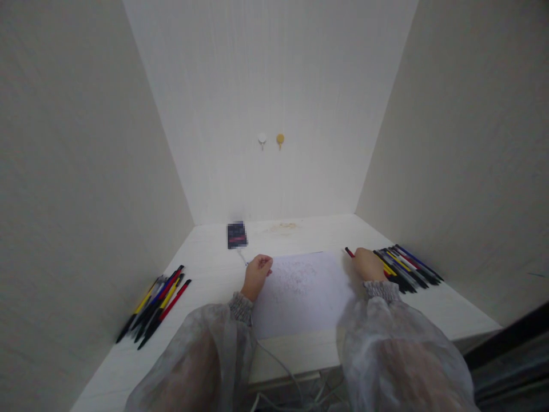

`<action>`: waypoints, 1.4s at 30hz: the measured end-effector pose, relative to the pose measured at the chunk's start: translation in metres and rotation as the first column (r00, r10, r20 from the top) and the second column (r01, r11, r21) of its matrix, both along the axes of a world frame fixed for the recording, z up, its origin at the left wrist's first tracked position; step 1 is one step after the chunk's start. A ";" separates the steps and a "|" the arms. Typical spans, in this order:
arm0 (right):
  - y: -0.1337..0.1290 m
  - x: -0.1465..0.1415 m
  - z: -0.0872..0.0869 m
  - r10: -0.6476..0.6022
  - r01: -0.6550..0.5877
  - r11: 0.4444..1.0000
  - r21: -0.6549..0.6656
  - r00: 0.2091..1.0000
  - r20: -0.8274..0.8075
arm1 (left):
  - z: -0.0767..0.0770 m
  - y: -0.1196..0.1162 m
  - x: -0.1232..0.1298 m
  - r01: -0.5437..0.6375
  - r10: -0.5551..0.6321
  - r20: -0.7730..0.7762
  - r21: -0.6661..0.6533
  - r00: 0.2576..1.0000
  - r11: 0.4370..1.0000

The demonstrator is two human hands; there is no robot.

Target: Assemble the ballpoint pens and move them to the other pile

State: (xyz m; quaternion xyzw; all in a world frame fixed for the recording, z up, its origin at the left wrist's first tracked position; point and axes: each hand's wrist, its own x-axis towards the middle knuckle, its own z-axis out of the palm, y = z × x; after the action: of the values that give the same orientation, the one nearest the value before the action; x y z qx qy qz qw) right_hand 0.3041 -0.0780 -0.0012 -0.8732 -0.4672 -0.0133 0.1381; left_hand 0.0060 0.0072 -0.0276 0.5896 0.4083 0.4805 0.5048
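Observation:
My left hand is closed, fingertips pinched together, at the upper left corner of a white sheet of paper. Whether anything is between those fingers I cannot make out. Faint marks cover the upper part of the sheet. To the right of the paper, my right hand is closed around a red pen, whose dark end sticks out to the left. Close beside that hand lies a row of pens in black, yellow, red, blue and grey.
A second group of pens lies on the left of the white table. Behind my left hand is a dark blurred device with a white cable. Two hooks are on the back wall. Side walls enclose the table; cables hang below its front edge.

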 end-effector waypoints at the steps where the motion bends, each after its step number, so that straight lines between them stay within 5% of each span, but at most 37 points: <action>1: -0.003 0.002 0.000 -0.008 0.008 1.000 -0.013 1.000 0.005 | 0.000 0.000 0.000 0.003 -0.003 0.000 -0.001 1.000 1.000; 12: -0.009 0.004 0.004 -0.083 0.093 0.994 -0.053 0.983 0.161 | 0.003 -0.003 0.000 0.001 -0.001 0.006 -0.004 1.000 1.000; 24: -0.010 0.008 0.001 -0.093 0.099 0.994 -0.053 0.991 0.094 | 0.001 -0.002 0.000 -0.010 0.010 -0.009 0.014 1.000 1.000; 32: 0.003 -0.011 0.009 -0.011 -0.012 0.991 0.135 0.987 0.162 | 0.001 -0.001 0.001 -0.021 0.021 0.005 0.014 1.000 1.000; 34: 0.011 -0.025 0.014 0.076 -0.144 0.944 0.298 0.971 0.228 | 0.003 -0.002 0.000 -0.031 0.031 0.009 0.019 0.999 0.999; 37: 0.019 -0.047 0.027 0.202 -0.358 0.785 0.506 0.919 0.337 | 0.006 -0.003 -0.001 -0.035 0.034 0.024 0.024 0.999 0.999; 42: 0.027 -0.084 0.039 0.411 -0.621 0.534 0.574 0.784 0.465 | 0.011 -0.006 -0.004 -0.066 0.066 -0.004 0.060 0.998 0.996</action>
State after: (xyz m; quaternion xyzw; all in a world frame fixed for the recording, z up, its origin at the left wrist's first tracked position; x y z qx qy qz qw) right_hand 0.2205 -0.0514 0.0381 -0.5615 -0.6786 -0.2680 0.3904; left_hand 0.0021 0.0016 -0.0165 0.5920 0.4144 0.5072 0.4696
